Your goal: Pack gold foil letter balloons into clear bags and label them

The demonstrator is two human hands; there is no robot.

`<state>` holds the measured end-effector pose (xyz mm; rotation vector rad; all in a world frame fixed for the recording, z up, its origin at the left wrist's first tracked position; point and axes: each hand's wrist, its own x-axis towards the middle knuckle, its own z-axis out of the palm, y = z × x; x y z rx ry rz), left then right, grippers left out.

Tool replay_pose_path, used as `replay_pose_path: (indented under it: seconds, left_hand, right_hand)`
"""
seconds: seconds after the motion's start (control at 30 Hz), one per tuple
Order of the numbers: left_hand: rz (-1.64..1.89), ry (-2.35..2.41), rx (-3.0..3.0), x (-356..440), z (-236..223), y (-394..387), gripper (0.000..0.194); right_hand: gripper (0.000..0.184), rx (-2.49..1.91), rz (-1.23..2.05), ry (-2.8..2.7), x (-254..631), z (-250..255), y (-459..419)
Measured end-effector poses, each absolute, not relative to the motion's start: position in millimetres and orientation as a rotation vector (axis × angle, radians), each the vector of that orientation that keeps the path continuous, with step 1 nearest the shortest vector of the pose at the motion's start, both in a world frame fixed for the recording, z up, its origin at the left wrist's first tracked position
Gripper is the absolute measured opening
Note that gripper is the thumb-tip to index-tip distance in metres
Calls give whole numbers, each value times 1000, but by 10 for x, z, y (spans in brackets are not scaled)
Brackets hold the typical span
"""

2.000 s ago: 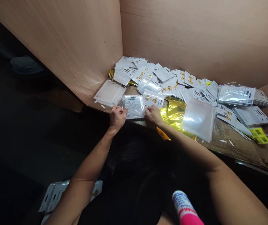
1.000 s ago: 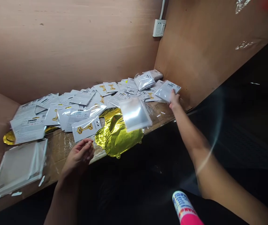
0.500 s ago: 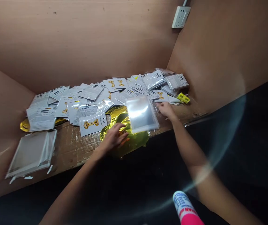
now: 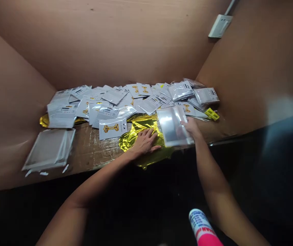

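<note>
The right hand [image 4: 191,128] has just closed its grip on a stack of clear plastic sleeves [image 4: 172,128], lifting it off the gold foil balloon [image 4: 136,128] near the front edge of the table [image 4: 92,152], while the open left hand [image 4: 145,143] lies flat on the foil.

walls: tan plywood panels [image 4: 105,44] | fixture: white wall socket [image 4: 219,26] | surface: scuffed wooden worktop [image 4: 92,150]

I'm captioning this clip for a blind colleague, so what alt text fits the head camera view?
The left hand rests flat on a gold foil balloon while the right hand holds up a clear plastic bag. Behind them, white balloon packets lie scattered across a wooden work surface between tall board walls.
</note>
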<state>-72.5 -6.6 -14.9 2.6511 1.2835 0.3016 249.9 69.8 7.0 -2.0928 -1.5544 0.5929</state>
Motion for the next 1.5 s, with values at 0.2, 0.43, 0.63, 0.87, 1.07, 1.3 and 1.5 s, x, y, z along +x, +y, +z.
replay_pose_path:
  seconds: [0.2,0.43,0.63,0.87,1.07,1.3,1.5]
  left_hand:
    - [560,1378,2533,-615,-135,144,56]
    - [1310,1522,1839,-2015,289,924,22]
    - [1187,1600,1759,-3220,321,1126,18]
    - [58,1427,2315,-2759,149,774,119]
    - [134,1664,2306,-2794,189,750,123]
    - [845,1831,1800,-3114,184,972,72]
    - [1507,1006,750,-3368,245,1100,32]
  right_hand:
    - [32,-2274,293,-1667,2566,261,780]
    - [41,-2265,47,-1748,2392,324,509]
    - [29,-1548,368,-2145,1156,547,509]
    - [33,-1437,112,-2633,-310,460,988]
    - [52,-1934,538,-2138,-580,461,1867]
    - [13,-1661,966,-1782,-233,742,2200]
    - [33,-1069,1297,-1242,9,718,1765]
